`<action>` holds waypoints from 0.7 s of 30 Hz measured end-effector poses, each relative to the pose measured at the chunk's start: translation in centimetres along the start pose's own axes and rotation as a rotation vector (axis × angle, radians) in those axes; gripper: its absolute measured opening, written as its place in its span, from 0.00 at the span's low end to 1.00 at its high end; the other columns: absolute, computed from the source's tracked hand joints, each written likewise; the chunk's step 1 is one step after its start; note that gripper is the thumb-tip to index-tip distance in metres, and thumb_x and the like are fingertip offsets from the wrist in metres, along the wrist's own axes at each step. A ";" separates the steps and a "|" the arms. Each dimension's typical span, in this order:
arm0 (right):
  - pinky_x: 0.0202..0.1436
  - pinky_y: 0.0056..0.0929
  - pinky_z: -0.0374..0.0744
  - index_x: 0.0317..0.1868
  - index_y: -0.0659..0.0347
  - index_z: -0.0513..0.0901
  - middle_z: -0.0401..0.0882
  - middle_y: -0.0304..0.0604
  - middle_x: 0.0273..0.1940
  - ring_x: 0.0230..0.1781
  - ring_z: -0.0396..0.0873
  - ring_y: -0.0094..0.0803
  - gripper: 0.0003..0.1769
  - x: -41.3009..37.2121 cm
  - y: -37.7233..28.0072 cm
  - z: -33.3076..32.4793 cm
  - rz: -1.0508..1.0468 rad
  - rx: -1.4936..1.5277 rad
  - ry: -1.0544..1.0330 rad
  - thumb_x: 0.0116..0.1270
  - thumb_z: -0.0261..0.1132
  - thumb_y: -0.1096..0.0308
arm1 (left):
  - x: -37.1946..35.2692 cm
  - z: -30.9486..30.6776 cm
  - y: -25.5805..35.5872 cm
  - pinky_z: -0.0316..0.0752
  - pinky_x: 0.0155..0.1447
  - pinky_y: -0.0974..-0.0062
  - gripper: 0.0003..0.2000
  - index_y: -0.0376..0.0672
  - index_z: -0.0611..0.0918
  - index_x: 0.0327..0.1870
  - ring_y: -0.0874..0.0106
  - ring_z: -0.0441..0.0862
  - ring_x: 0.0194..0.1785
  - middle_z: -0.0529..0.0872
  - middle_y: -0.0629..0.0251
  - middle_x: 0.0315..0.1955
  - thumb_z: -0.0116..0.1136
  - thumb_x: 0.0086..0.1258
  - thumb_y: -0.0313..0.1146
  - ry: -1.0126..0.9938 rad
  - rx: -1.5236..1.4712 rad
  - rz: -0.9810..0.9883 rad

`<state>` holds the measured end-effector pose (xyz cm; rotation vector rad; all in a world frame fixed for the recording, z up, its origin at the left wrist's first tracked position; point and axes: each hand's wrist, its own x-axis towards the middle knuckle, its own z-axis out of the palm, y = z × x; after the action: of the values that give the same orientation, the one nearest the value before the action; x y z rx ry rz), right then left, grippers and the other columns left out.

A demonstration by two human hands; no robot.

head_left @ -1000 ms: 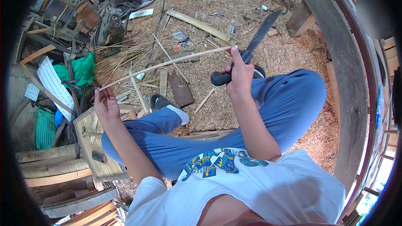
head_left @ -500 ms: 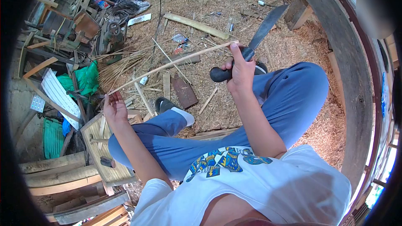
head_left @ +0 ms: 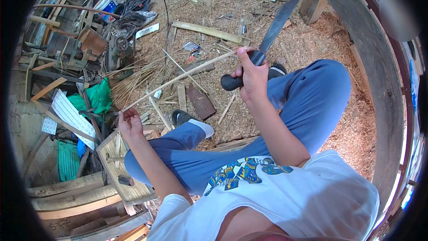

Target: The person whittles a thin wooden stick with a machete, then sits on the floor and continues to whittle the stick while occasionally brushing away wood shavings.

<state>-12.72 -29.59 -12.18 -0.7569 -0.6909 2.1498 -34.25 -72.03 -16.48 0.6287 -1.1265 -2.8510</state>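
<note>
A thin pale wooden strip (head_left: 187,72) spans the gap between my two hands, slanting up toward the right. My left hand (head_left: 130,125) pinches its lower left end in the fingertips. In my right hand (head_left: 254,76) is a machete (head_left: 278,26) with a black handle, its dark blade pointing up and to the right. The strip's upper right end lies under the thumb of that same hand, against the handle. Both hands are raised in front of my bent knees.
Wood shavings and offcuts cover the ground, among them a long board (head_left: 207,31) and a brown block (head_left: 200,102). A wooden bench (head_left: 127,169) stands at lower left, beside a green bag (head_left: 96,98) and piled tools. A thick beam (head_left: 379,62) curves along the right.
My left hand has shifted slightly right and down with its end of the strip. The right hand and machete have moved a little left. The whole view has tilted slightly.
</note>
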 end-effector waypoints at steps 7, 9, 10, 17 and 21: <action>0.25 0.29 0.82 0.50 0.58 0.78 0.91 0.49 0.50 0.20 0.76 0.23 0.13 -0.1 -0.2 -0.2 0.029 0.058 -0.030 0.76 0.74 0.69 | -0.2 0.3 -0.9 0.87 0.61 0.59 0.09 0.37 0.85 0.46 0.62 0.89 0.49 0.90 0.59 0.40 0.60 0.84 0.34 -0.010 0.095 -0.030; 0.26 0.29 0.82 0.51 0.58 0.77 0.91 0.51 0.54 0.20 0.75 0.23 0.11 -0.1 -0.3 -0.2 0.032 0.083 -0.032 0.77 0.73 0.70 | -0.2 0.6 -1.3 0.86 0.62 0.59 0.10 0.38 0.85 0.47 0.62 0.89 0.49 0.90 0.59 0.40 0.59 0.85 0.35 0.038 0.139 -0.038; 0.26 0.29 0.82 0.51 0.58 0.77 0.91 0.51 0.53 0.20 0.75 0.23 0.11 -0.1 -0.4 -0.2 0.026 0.085 -0.032 0.77 0.72 0.71 | 0.0 0.9 -1.5 0.86 0.62 0.59 0.10 0.38 0.85 0.48 0.62 0.89 0.50 0.90 0.60 0.41 0.58 0.86 0.35 0.058 0.162 -0.040; 0.26 0.29 0.81 0.53 0.58 0.78 0.91 0.49 0.53 0.20 0.76 0.22 0.09 -0.1 -1.0 -0.3 0.009 0.119 -0.024 0.78 0.69 0.74 | 0.2 1.5 -4.0 0.79 0.70 0.58 0.11 0.38 0.83 0.53 0.61 0.87 0.55 0.89 0.60 0.45 0.55 0.86 0.38 0.071 0.314 -0.114; 0.27 0.28 0.81 0.53 0.58 0.77 0.91 0.48 0.53 0.20 0.76 0.22 0.09 -0.1 -1.3 -0.4 -0.017 0.118 -0.008 0.79 0.68 0.74 | -0.4 2.2 -5.7 0.57 0.83 0.49 0.29 0.37 0.74 0.73 0.57 0.69 0.77 0.76 0.52 0.70 0.59 0.82 0.51 0.180 0.620 -0.059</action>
<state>-11.83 -28.82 -11.57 -0.6779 -0.5665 2.1587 -33.90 -66.33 -18.60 0.9195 -1.9870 -2.3908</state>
